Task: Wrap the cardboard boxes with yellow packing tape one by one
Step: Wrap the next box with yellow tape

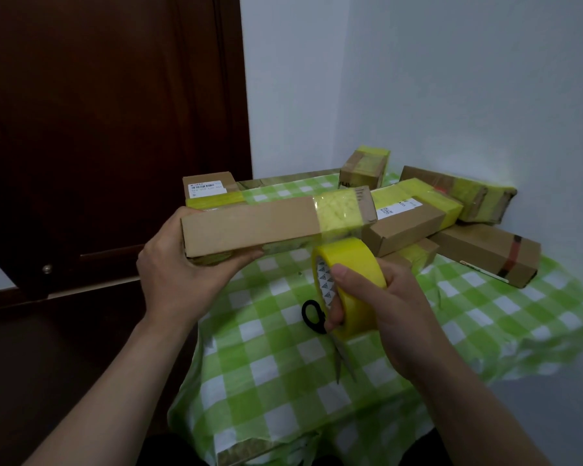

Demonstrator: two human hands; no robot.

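Above the green-and-white checked tablecloth (283, 364), the left hand (179, 274) curls its fingers round the left end of a long, flat brown cardboard box (249, 227), and the right hand (394, 317) clamps thumb and fingers on the glossy yellow packing-tape roll (354, 264). A wrinkled yellow band (339, 211) rings the box. Pulling the strip taut and overlapping each turn should lay it smoother. On the cloth lie black-handled scissors (312, 314).
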